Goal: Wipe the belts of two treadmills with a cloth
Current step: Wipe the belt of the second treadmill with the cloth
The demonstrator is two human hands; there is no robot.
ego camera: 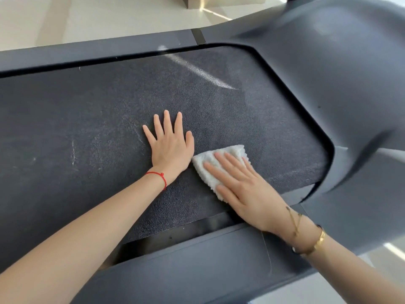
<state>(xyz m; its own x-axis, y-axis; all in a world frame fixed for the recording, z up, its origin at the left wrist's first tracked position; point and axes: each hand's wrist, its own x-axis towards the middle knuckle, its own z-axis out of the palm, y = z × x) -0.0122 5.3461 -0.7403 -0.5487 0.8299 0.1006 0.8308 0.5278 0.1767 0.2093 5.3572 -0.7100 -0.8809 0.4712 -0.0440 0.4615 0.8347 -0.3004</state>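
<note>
Right hand: the right hand (238, 185) lies flat with straight fingers spread over the white fluffy folded cloth (215, 166); it presses rather than grips, which looks meant to keep the whole pad in contact while it is pushed across.
Cloth: it lies on the dark grey textured treadmill belt (92, 119), near the belt's near edge and towards the curved motor-cover end; part of it is hidden under the palm.
Left hand: the left hand (169, 143) rests flat on the belt with fingers straight and fanned, holding nothing; its thumb side is just beside the cloth's edge; probably it braces the body's lean and steadies the belt against sliding under the wipe.
Belt surface: pale scuffs and dusty streaks show left of the left hand, so that stretch looks not yet wiped; a bright streak of light crosses the far right part.
Frame: smooth matt grey side rails (197, 260) run along both long edges; the bulky grey moulded motor cover (328, 73) closes the right end.
Room: pale glossy floor (87, 16) beyond the far rail; a beige block-like object (219, 1) at the top edge, too cropped to identify.
Second treadmill: not in view.
</note>
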